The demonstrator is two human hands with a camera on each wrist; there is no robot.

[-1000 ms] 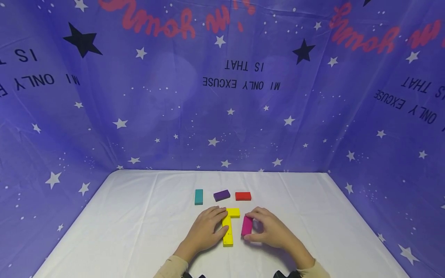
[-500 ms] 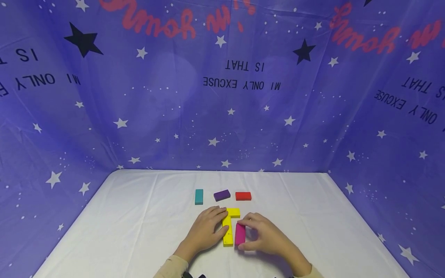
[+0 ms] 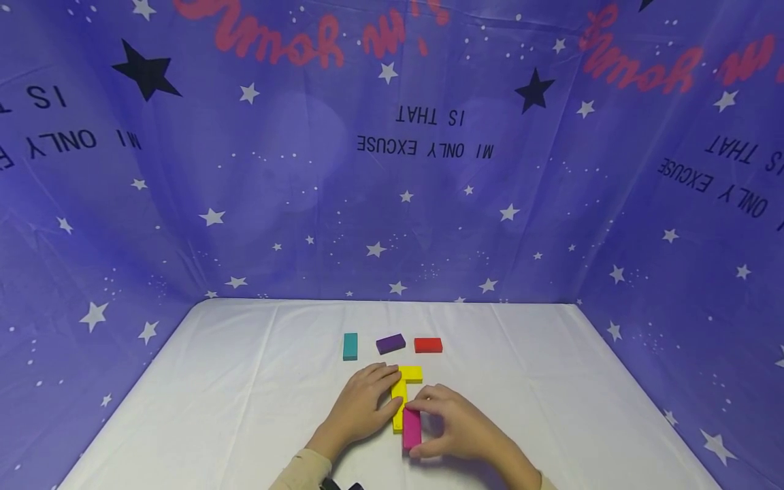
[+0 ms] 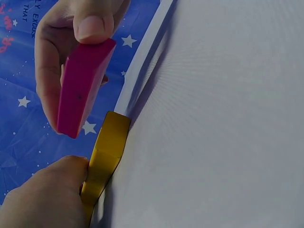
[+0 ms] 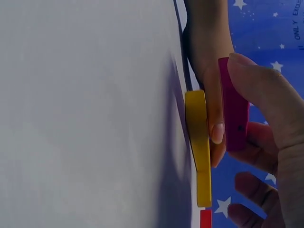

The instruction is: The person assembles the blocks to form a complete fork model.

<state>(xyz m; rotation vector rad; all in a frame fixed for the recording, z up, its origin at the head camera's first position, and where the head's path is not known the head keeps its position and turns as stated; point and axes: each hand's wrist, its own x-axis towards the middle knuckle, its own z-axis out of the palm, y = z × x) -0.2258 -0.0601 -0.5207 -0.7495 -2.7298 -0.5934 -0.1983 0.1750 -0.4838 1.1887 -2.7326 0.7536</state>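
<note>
In the head view, my right hand [image 3: 462,425] pinches a magenta block [image 3: 412,429] by its two ends, thumb on the near one and fingertips on the far one. The wrist views show this block [image 5: 233,107] held up off the table, above the yellow blocks [image 4: 111,137]. Those yellow blocks [image 3: 410,374] lie flat, a long bar with a short piece across its far end. My left hand [image 3: 364,405] rests along the bar's left side, thumb and fingertips touching it. Its palm side is hidden. The magenta block covers part of the bar's near right edge.
Behind the yellow blocks lie a teal block [image 3: 350,347], a purple block [image 3: 390,344] and a red block [image 3: 428,346], spaced apart in a row. A white cloth covers the table [image 3: 275,381]. Purple star-printed fabric [image 3: 392,224] stands along the back and sides.
My right hand has carried the magenta block left and nearer to me, from right of the yellow blocks to over their near end. My left hand has stayed in place.
</note>
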